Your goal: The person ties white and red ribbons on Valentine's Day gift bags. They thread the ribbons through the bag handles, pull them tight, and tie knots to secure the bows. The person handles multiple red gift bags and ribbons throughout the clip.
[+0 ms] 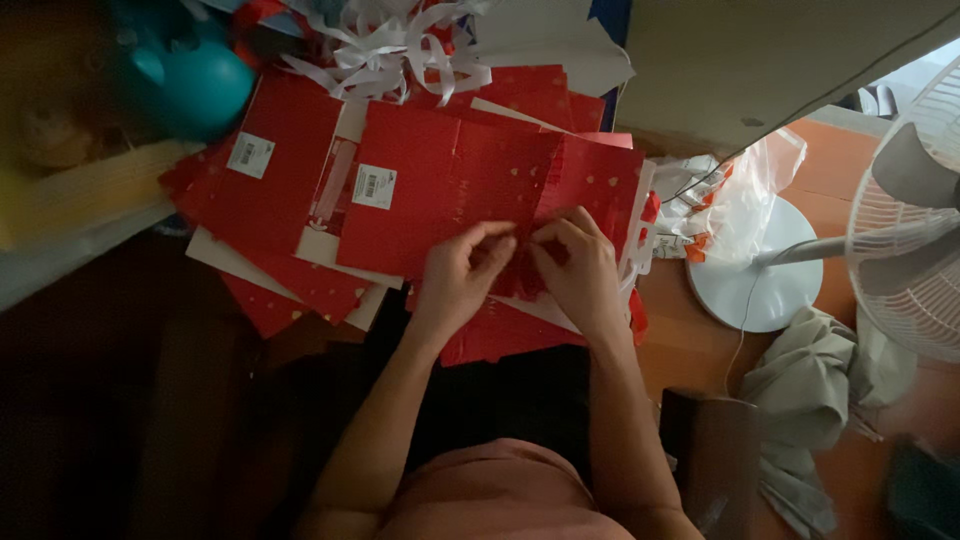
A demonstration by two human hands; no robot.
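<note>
Hands point(520, 265) side by side, fingertips pinching red paper bag point(450, 190).

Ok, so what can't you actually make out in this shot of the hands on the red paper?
- Head view: what the fingertips of the left hand and right hand pinch; the fingers cover it.
- White labels on the red flat bags: print too small.
- Teal object, top left: blurred.
- Fan: cut off by the right edge.
- Lower left: too dark.
</note>
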